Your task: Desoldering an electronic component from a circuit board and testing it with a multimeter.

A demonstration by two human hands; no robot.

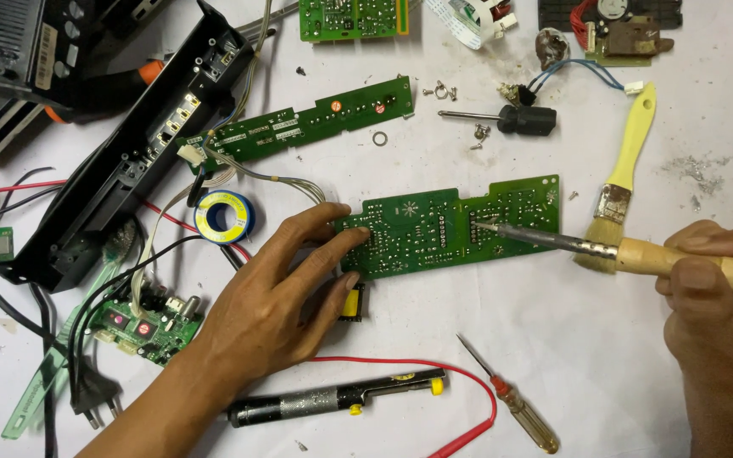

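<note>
A green circuit board (434,231) lies solder side up in the middle of the white surface. My left hand (286,293) rests flat on its left end, fingers spread, pinning it down. My right hand (714,297) grips the wooden handle of a soldering iron (638,253). The iron's metal tip touches the board near its upper middle. A yellow and black component sits under the board's left edge, beside my left thumb.
A yellow-handled brush (625,165) lies behind the iron. A desoldering pump (332,400), red wire and small screwdriver (515,400) lie in front. A solder spool (224,216), long narrow board (311,119), black casing (129,153), black-handled tool (511,119) and loose screws lie farther back.
</note>
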